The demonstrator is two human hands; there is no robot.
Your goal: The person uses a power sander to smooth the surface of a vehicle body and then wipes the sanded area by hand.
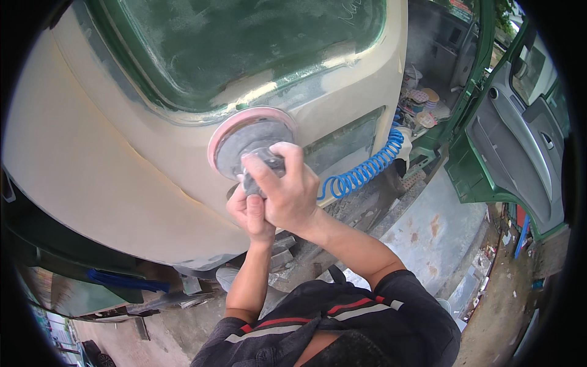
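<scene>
A round air sander with a pink-edged pad lies against the beige vehicle panel, just below a green window with scuffed, pale-smeared edges. My right hand is wrapped over the top of the sander's grey body. My left hand grips it from below, close beside the right. A coiled blue hose runs from near my hands toward the open doorway at the right; where it meets the tool is hidden.
An open green door with grey trim hangs at the right. Cups and discs lie inside the doorway. A stained pale sheet is at lower right, debris along its edge. A blue length of material is at lower left.
</scene>
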